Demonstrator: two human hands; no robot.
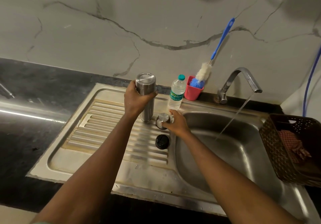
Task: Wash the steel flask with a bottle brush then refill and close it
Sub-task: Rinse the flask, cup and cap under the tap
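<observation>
Steel flask (145, 83) mid-body behind left hand (137, 100)

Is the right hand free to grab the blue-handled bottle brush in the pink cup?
Probably not yet: the right hand grips the round steel cap, and the clear plastic water bottle stands close beside the pink cup holding the brush. Its blue handle is unobstructed.

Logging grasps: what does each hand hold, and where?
Left hand grips the flask around its upper body; right hand grips the steel cap by its side.
</observation>
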